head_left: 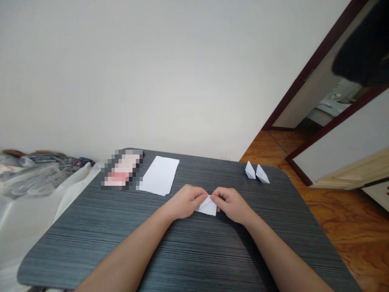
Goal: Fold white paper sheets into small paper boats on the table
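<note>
A small folded piece of white paper (208,207) is held just above the dark table, with a slanting crease across it. My left hand (189,201) pinches its upper edge from the left between thumb and fingers. From the other side my right hand (230,203) grips the top right corner, thumb in front. The two thumb tips are close together at the paper's top. Parts of the paper are hidden behind the fingers. Two folded white paper shapes with pointed tips, a left one (250,170) and a right one (261,174), stand at the table's back right.
A stack of white paper sheets (161,175) lies at the back left of the dark striped table (194,259). Beside it is a blurred-out pinkish item (123,168). A white wall (152,81) rises behind. Plastic-wrapped things (39,182) are at left, and a doorway is at right.
</note>
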Tool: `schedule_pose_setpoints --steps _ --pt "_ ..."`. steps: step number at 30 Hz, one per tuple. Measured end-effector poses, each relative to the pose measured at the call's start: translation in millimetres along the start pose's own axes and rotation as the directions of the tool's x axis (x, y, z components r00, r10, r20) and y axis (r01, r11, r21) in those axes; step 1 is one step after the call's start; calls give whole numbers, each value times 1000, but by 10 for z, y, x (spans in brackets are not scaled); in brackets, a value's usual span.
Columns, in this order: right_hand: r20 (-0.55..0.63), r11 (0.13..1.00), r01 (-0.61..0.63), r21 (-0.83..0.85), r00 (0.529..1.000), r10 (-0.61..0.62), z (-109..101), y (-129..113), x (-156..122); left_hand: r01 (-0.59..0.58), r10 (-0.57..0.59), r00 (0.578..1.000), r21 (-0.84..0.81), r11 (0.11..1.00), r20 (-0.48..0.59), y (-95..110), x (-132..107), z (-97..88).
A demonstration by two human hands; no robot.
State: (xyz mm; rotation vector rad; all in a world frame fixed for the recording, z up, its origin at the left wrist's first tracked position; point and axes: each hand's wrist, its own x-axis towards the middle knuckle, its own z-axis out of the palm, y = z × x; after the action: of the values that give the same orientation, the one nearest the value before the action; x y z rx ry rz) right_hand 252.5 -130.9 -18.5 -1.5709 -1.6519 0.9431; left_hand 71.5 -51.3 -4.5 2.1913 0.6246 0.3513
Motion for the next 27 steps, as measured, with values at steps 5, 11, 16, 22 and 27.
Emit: schedule_pose_setpoints --steps 5,11,16,22,27 --pt "17 1000 -21 7 1000 21 8 -1 1 -6 6 1000 -3 1000 3 -5 1 -2" --pt "11 998 12 -59 1000 -11 18 -23 8 -12 12 1000 3 1000 2 -15 5 -4" --pt "10 1000 -2 -22 1000 3 21 -21 5 8 -8 1000 -4 1000 -11 -1 3 -5" --pt "36 999 -16 -30 999 17 31 -8 0 4 -5 1000 -35 999 -14 0 1 5" --pt "-15 998 -10 -65 1000 9 31 -31 2 20 -21 1000 -68 997 -9 5 -4 10"
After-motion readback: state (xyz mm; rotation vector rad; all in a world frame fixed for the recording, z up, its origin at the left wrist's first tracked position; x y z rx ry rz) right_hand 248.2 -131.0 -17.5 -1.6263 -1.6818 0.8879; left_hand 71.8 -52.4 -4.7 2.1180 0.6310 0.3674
